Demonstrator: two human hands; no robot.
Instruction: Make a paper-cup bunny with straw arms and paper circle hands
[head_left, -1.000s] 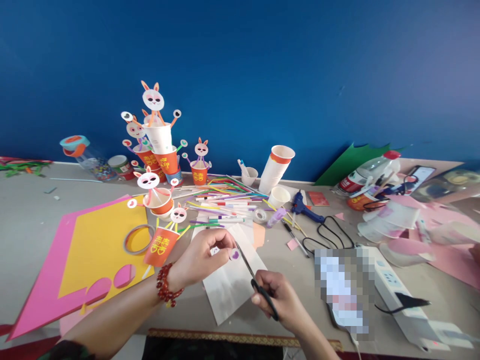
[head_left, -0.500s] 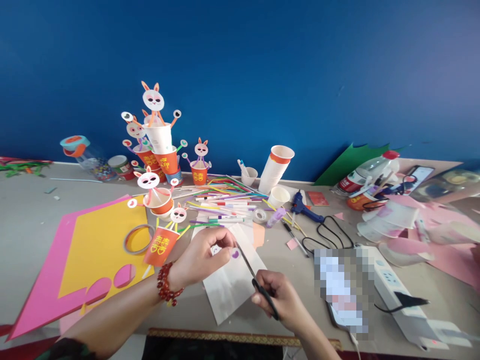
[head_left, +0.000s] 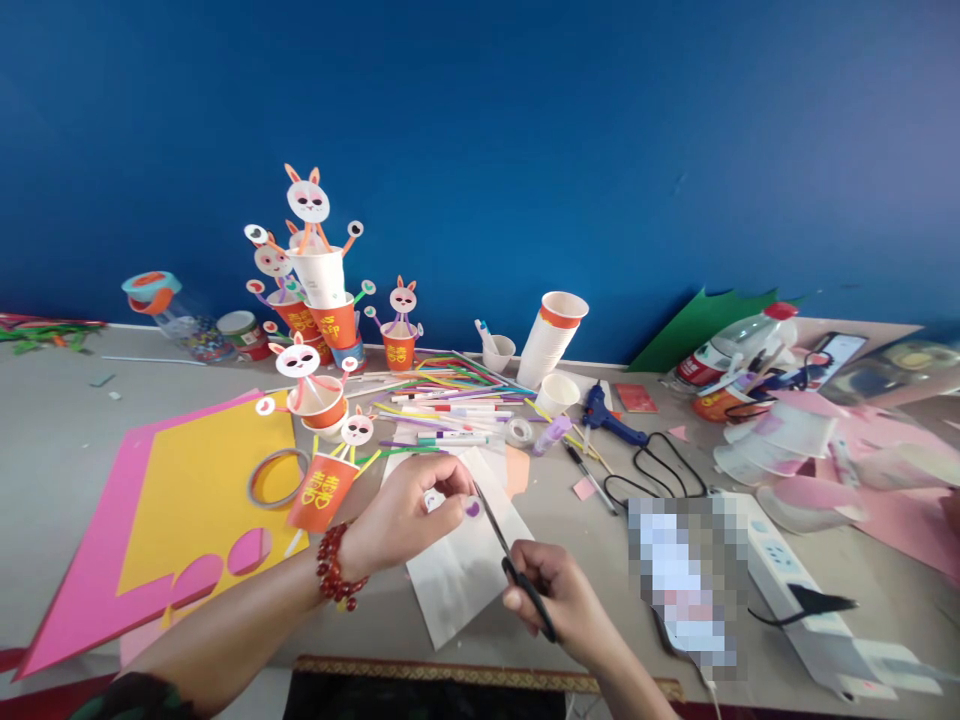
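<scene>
Between the thumb and fingers of my left hand (head_left: 424,510) is a small white paper cutout (head_left: 472,508) with a purple heart on it. My right hand (head_left: 551,590) grips black-handled scissors (head_left: 531,595), whose blades point up and left and lie along the cutout's right edge. Below both hands lies a white sheet of paper (head_left: 461,590). Another small white piece with a dark mark (head_left: 433,500) shows partly behind my left fingers. Close to my left wrist stands an orange paper cup (head_left: 324,492) with a rabbit face on yellow stems.
Several rabbit-topped cups (head_left: 319,400) stand at the left behind pink and yellow card (head_left: 217,470) and a tape roll (head_left: 276,478). Markers (head_left: 457,438), a stack of cups (head_left: 553,340) and a blue glue gun (head_left: 611,418) lie farther back. A power strip (head_left: 787,580) is at right.
Almost nothing differs. The paper cutout and the scissors have shifted very slightly, while both hands keep their holds.
</scene>
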